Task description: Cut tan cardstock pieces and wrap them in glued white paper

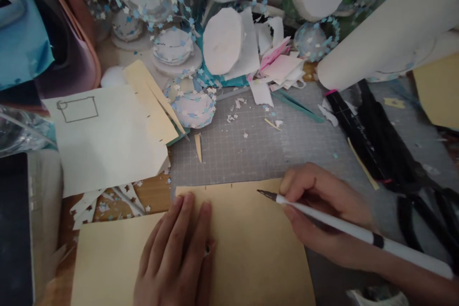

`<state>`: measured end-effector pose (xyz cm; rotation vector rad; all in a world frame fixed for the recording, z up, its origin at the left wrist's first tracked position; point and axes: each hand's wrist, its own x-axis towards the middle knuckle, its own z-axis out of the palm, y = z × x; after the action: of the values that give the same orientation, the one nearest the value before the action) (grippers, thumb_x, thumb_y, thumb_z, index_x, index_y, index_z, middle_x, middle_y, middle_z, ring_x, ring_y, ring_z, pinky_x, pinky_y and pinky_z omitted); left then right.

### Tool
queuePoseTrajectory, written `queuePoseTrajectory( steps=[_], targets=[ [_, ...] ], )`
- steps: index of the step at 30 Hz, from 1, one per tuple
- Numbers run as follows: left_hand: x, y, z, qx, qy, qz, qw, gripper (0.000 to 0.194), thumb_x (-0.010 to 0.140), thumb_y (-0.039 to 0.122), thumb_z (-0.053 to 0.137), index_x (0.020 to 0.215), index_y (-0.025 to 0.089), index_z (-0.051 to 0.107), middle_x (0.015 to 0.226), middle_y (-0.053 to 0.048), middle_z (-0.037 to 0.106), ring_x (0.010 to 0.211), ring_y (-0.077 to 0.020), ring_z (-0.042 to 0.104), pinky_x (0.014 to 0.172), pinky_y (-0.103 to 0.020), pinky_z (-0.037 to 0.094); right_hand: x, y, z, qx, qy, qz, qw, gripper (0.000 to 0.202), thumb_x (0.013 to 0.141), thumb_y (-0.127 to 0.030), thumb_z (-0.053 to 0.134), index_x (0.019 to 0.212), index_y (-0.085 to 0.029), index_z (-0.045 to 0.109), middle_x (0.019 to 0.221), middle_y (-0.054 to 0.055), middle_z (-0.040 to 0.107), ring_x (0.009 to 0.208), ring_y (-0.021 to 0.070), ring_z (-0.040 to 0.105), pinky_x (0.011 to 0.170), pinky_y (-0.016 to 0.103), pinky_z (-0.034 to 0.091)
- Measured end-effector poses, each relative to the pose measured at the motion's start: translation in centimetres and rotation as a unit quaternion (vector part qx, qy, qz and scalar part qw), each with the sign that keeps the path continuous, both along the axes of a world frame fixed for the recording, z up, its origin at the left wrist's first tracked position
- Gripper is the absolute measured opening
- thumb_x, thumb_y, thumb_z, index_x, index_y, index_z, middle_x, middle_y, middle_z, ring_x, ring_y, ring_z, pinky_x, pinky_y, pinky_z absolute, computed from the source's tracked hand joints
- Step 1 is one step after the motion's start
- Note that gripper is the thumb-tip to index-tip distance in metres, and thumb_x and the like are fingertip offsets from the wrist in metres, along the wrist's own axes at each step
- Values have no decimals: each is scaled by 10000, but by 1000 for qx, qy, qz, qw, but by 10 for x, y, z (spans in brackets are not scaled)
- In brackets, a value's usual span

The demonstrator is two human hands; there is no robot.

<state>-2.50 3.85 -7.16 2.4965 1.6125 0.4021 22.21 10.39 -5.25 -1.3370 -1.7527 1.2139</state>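
My left hand (175, 248) lies on a sheet of yellow paper (254, 244), its fingers stretched toward the top edge. Two short dark marks show on that edge, just above and right of my fingertips. My right hand (322, 205) grips a white pen (333, 224) between thumb and fingers, at the sheet's upper right. The pen's dark tip points left, close to the top edge; whether it touches the paper I cannot tell. Another yellow sheet (107, 258) is partly under my left hand at the lower left.
A white sheet with a drawn rectangle (107, 148) lies left on the grey cutting mat (236, 148). Black markers (362, 138) and black scissors (423, 210) are at right. Behind are a white roll (387, 28), paper scraps (279, 62) and white rounded pieces (222, 40) with star strings.
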Motion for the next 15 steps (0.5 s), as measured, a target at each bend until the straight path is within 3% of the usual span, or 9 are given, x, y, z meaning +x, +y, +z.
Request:
queuePoseTrajectory(
  steps=[6,9,15],
  targets=[
    [0,0,-1,-3,3,8,1000,620,853,141,581,1440,153,383,1422,-155,461,1329,-296,408,1096,-387,305,-4,-5,-9,69,-31,-21,997,185,775,-92,557,810,-239,451,701,-27,530,513,80,486,409,183,358],
    [0,0,-1,-2,2,6,1000,624,848,143,586,1440,152,387,1421,-156,464,1325,-295,413,1100,-385,301,-6,-3,-9,67,-38,-25,997,189,768,-79,547,799,-235,445,685,-43,514,460,51,418,388,165,327],
    [0,-1,-1,-3,1,9,1000,637,844,136,592,1444,159,380,1426,-148,460,1331,-289,408,1105,-377,297,-7,-1,-8,78,-74,-22,994,203,728,-66,551,769,-232,442,638,-50,516,464,61,437,401,173,337]
  ],
)
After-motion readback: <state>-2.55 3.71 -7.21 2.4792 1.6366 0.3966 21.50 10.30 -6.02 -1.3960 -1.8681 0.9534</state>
